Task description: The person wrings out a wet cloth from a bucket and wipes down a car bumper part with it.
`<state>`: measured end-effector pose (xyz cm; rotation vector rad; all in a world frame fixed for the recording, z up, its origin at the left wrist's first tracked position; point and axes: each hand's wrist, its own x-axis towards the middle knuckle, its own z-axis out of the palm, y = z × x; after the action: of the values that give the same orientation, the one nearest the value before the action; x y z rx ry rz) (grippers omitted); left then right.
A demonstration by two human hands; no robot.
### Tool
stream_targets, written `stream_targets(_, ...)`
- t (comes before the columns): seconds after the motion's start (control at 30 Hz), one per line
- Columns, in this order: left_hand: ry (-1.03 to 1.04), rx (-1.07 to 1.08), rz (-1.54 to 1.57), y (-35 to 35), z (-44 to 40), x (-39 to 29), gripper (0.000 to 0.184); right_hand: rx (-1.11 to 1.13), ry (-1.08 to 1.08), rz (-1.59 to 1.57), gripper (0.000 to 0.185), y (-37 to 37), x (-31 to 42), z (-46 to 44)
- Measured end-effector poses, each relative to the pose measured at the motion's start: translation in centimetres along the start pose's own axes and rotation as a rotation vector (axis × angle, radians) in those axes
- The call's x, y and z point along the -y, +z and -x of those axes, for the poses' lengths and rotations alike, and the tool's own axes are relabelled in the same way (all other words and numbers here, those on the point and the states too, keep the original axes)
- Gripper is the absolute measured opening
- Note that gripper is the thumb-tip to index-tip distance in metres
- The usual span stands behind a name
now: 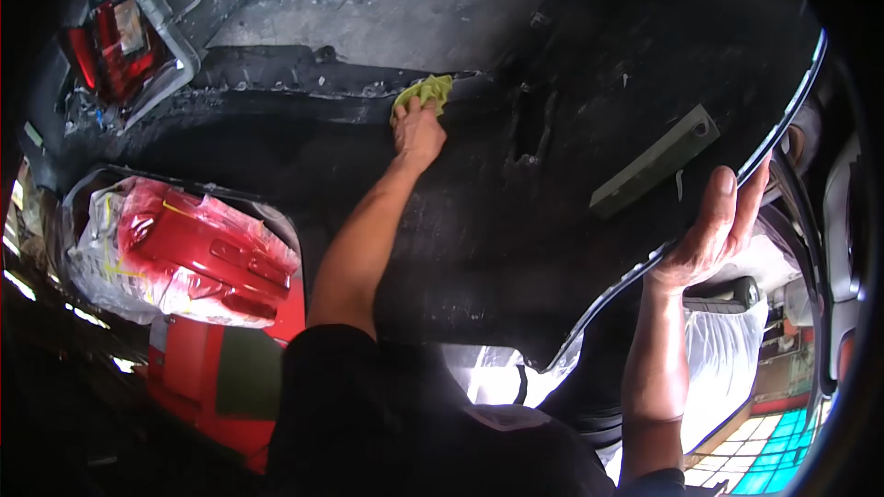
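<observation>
A large black car bumper [460, 221] spreads across the middle, its inner side facing me. My left hand [419, 133] is closed on a crumpled yellow-green cloth [426, 94] and presses it against the bumper's far edge, where whitish marks run. Over on the right, my right hand [704, 235] grips the pale near rim of the bumper, thumb on the inner face; its other fingers are partly hidden. Left of that hand, a long grey-green bar [654, 161] with a hole at one end lies against the bumper's inside.
A red tail light [120, 51] sits beside a grey frame at the upper left. Below it, a glossy red part [216, 253] is wrapped in plastic with yellow tape. Grey concrete floor [285, 5] lies beyond the bumper. White plastic sheeting [723, 350] hangs at the lower right.
</observation>
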<state>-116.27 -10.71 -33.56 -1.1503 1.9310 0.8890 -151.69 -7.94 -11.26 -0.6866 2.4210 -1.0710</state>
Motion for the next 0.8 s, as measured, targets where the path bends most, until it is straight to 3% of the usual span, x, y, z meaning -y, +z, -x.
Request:
stream_targets(0.07, 0.05, -0.061, 0.068, 0.5, -1.7, -2.6, 0.044, 0.024, -0.054, 0.071, 0.042, -0.5, -0.1, 0.3)
stream_targets(0.13, 0.102, 0.074, 0.397, 2.9, -5.7, -3.9, 0.037, 0.024, 0.006, 0.05, 0.038, -0.8, 0.0, 0.4)
stream_targets(0.23, 0.341, -0.055, 0.743, 9.0, -11.7, -4.6, 0.032, -0.05, 0.144, -0.076, 0.05, 0.0, 0.2, 0.9)
stream_targets(0.3, 0.437, -0.037, 0.621, 7.0, -11.8, -6.0, 0.033, -0.042, 0.176, -0.155, 0.049, -0.1, 0.4, 0.5)
stream_targets(0.5, 0.217, -0.074, 0.099, 0.7, -5.2, -3.5, 0.027, -0.014, 0.181, -0.132, 0.049, -0.7, 0.2, 0.5)
stream_targets(0.6, 0.065, -0.052, -0.063, 2.0, -5.1, -3.8, 0.023, -0.008, 0.161, -0.101, 0.048, -0.9, -0.1, 0.4)
stream_targets(0.7, 0.012, 0.028, 0.315, 3.3, -7.4, -4.4, 0.02, -0.009, 0.147, -0.075, 0.047, -0.8, -0.2, 0.5)
stream_targets(0.73, 0.154, -0.194, 0.367, 6.5, -8.4, -5.1, 0.016, -0.009, 0.143, -0.073, 0.047, -0.9, -0.1, 0.5)
stream_targets(0.8, -0.056, -0.079, 0.562, 3.7, -10.2, -10.0, 0.021, -0.011, 0.126, -0.053, 0.046, -0.8, -0.2, 0.4)
